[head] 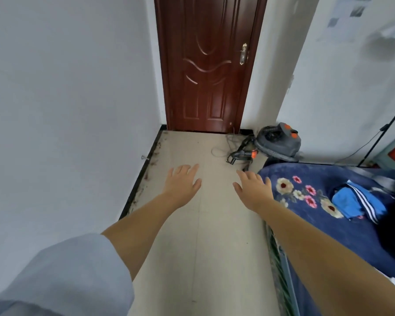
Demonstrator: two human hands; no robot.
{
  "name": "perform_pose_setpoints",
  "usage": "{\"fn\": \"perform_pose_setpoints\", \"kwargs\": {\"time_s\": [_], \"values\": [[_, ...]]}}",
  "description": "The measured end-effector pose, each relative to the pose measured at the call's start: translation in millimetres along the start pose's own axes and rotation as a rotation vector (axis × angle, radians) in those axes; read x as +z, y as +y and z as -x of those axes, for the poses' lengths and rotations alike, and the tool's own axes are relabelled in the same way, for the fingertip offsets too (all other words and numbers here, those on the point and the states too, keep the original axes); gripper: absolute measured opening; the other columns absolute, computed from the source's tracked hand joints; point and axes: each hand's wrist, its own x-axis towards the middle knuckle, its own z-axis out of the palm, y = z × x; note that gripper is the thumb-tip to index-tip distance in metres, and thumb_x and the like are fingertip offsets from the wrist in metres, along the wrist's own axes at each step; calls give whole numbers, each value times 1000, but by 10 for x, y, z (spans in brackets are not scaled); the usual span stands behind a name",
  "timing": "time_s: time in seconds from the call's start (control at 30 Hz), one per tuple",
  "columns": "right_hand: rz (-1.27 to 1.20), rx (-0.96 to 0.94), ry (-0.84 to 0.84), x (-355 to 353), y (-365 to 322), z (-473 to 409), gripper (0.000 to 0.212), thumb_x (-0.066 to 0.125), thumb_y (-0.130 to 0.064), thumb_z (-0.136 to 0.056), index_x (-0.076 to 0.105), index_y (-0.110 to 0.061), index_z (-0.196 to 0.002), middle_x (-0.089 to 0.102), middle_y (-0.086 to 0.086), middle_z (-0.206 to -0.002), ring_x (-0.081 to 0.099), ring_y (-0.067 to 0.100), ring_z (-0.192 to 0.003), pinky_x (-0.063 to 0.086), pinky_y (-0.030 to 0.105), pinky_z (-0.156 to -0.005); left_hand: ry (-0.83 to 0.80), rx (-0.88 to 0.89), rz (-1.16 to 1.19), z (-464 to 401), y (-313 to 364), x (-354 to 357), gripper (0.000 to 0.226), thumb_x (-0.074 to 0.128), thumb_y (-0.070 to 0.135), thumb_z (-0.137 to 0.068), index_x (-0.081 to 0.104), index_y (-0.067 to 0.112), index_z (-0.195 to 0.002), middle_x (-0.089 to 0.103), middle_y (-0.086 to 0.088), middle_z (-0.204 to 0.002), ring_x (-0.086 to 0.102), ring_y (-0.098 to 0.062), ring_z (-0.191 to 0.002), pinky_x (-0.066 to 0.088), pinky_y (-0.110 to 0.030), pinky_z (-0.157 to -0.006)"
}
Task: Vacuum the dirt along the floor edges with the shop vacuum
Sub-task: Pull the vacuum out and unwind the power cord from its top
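Note:
A grey shop vacuum (277, 142) with orange knobs stands on the tiled floor at the far right, beside the door. Its black hose and nozzle (241, 154) lie on the floor just left of it, next to a loose cord (224, 144). Dark dirt and debris (152, 165) lies along the black baseboard at the left wall. My left hand (183, 180) and my right hand (254, 190) are stretched out over the floor, palms down, fingers spread, holding nothing. Both are well short of the vacuum.
A brown wooden door (205, 65) closes the far end of the narrow floor strip. A bed with a blue flowered cover (306, 195) and folded blue clothes (356, 205) fills the right side. White walls stand left and right. A black stand leg (383, 131) leans at far right.

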Motion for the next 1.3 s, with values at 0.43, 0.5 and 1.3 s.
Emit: {"fn": "perform_pose_setpoints", "kwargs": {"time_s": [0.43, 0.5, 1.3], "values": [[7, 137, -32, -326, 1181, -2775, 51, 28, -37, -101, 20, -22, -149, 31, 7, -150, 30, 27, -138, 16, 52, -115, -12, 65, 23, -3280, 259, 172, 52, 27, 36, -101, 21, 19, -150, 32, -5, -152, 27, -21, -140, 19, -40, -116], [5, 141, -36, -437, 1384, -3234, 50, 27, -38, -101, 21, -22, -148, 34, 6, -148, 31, 27, -137, 16, 53, -115, 2, 71, 33, -3767, 323, 139, 52, 28, 34, -101, 22, 18, -150, 33, -5, -152, 28, -21, -139, 20, -39, -115], [-160, 602, -53, -682, 2730, -7411, 48, 28, -40, -101, 26, -22, -146, 35, 5, -149, 32, 27, -137, 20, 51, -112, -102, 559, 34, -9211, 628, 503, 49, 31, 34, -102, 29, 17, -147, 42, -5, -145, 37, -21, -134, 25, -35, -109]]}}
